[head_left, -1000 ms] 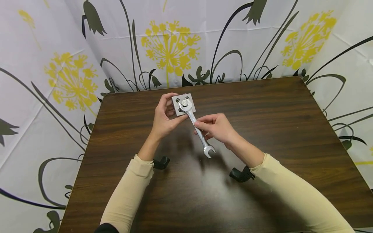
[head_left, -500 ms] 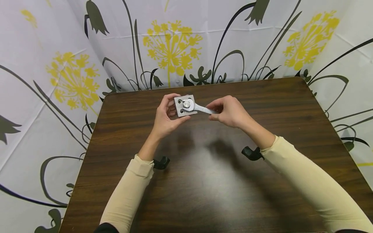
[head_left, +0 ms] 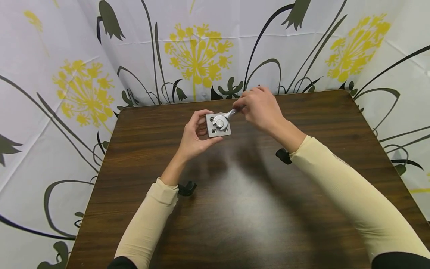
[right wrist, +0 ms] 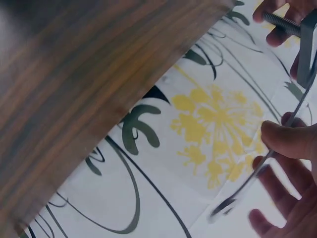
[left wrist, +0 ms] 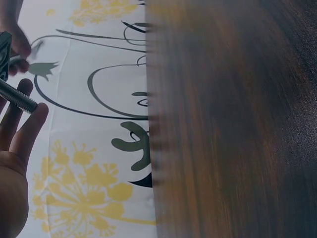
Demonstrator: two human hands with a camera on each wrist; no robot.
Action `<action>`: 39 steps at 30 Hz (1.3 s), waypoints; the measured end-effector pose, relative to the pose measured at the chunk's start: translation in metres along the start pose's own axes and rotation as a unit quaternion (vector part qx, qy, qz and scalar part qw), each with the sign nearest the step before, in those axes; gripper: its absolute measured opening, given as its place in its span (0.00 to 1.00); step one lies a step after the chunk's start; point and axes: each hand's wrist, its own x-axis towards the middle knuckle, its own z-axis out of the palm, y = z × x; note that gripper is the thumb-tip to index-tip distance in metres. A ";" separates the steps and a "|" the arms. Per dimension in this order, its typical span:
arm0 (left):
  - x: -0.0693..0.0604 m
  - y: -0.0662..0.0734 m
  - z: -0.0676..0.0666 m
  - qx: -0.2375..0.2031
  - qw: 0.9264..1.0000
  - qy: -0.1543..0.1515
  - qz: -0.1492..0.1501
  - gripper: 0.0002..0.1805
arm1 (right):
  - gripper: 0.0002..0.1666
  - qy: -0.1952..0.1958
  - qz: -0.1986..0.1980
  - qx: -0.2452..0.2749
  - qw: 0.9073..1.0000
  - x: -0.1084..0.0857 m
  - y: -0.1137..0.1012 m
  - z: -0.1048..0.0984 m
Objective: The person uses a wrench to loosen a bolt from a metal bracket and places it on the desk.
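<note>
My left hand (head_left: 195,136) holds a square metal block (head_left: 220,134) by its edges, with thumb below and fingers behind its left side. Holes show near the corners of the block. A hex bolt's head (head_left: 220,123) sits at the middle, and its threaded shank (left wrist: 21,100) sticks out of the back, near the left fingertips. Around the head lies the open end of a silver wrench (head_left: 231,114), its handle pointing up and right. My right hand (head_left: 263,108) pinches that handle between thumb and fingers; in the right wrist view the wrench's far end (right wrist: 225,206) extends beyond them.
Below the hands is a dark wood-grain table (head_left: 235,209). A white curtain (head_left: 134,56) with yellow and grey plant prints hangs behind its back edge. Black wrist-camera mounts (head_left: 187,188) (head_left: 283,156) jut out from both wrists.
The wrench has swung counterclockwise around the bolt head, from pointing down-right to up-right. My right hand moved up with the handle. The left hand and block shifted slightly right.
</note>
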 end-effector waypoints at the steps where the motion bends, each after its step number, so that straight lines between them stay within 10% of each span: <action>1: 0.000 0.000 0.000 0.000 1.000 0.000 -0.001 0.39 | 0.15 0.004 -0.010 -0.012 1.000 0.003 0.000 0.000; 12: 0.000 -0.002 0.002 0.010 1.000 -0.008 0.001 0.39 | 0.14 0.049 -0.048 -0.062 0.996 0.013 0.004 -0.003; 19: 0.001 -0.002 0.002 0.010 1.000 0.003 0.008 0.39 | 0.12 0.005 0.100 -0.006 0.995 -0.007 0.018 -0.005; 24: 0.003 -0.001 0.000 0.014 1.000 0.003 0.011 0.39 | 0.12 -0.054 0.218 0.174 0.959 -0.024 0.019 0.003; 27: 0.003 0.000 -0.001 0.014 1.000 0.002 0.013 0.39 | 0.15 -0.063 0.248 0.356 0.899 -0.035 0.010 0.010; 32: 0.004 -0.001 0.000 0.015 1.000 0.009 0.015 0.38 | 0.19 -0.066 0.290 0.609 0.735 -0.051 -0.024 0.012; 39: 0.004 -0.013 -0.003 -0.007 1.000 0.010 0.024 0.37 | 0.20 -0.058 0.316 0.784 0.531 -0.063 -0.090 0.010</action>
